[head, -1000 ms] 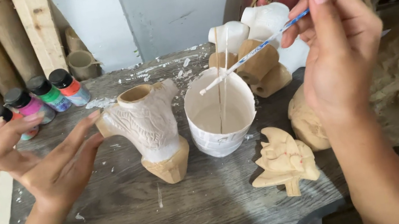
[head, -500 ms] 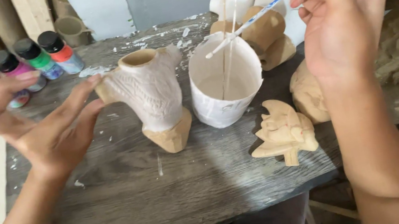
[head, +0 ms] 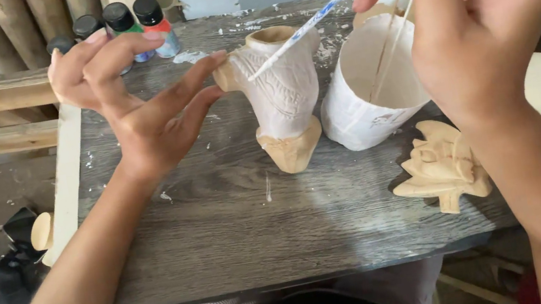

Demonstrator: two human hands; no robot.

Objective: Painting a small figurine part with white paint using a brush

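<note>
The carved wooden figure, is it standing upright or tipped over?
Upright: the carved wooden figure stands on its base on the table, open top upward.

Soft even daylight, sharp focus

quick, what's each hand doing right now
Left hand: open, fingertips touching the carved wooden figure, holding nothing.
Right hand: closed on a paintbrush, tip at the figure.

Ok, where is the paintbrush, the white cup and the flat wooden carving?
paintbrush [head: 324, 12], head view, middle of its blue-and-white handle.
white cup [head: 359, 116], head view, outer wall near the bottom.
flat wooden carving [head: 441, 167], head view, centre of its carved face.
</note>
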